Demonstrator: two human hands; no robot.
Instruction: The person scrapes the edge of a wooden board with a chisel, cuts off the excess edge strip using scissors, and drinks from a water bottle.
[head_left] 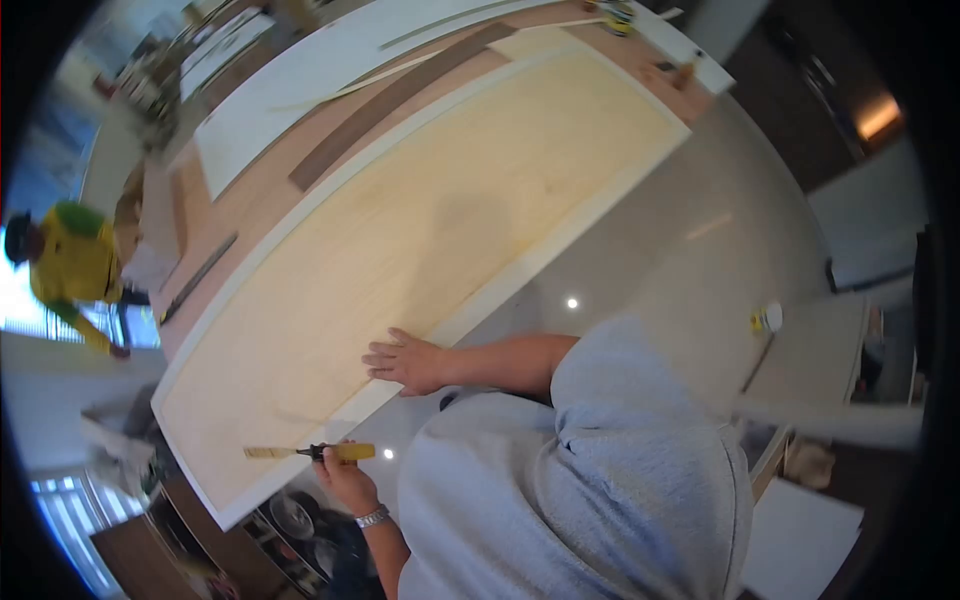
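A large pale wooden panel (450, 220) with a white border lies in front of me. My right hand (408, 363) rests palm down with fingers spread on its near edge. Lower left, my left hand (345, 478), with a metal watch at the wrist, is closed around a slim hand tool (356, 452). This tool has a yellow handle, a black collar and a thin yellowish front part that points left over the panel. Its exact kind cannot be made out.
Beyond the panel lie a dark brown strip (400, 105), a white sheet (290, 95) and a long dark tool (200, 278). A person in a yellow and green top (75, 255) stands at far left. A small container (770, 318) is at right.
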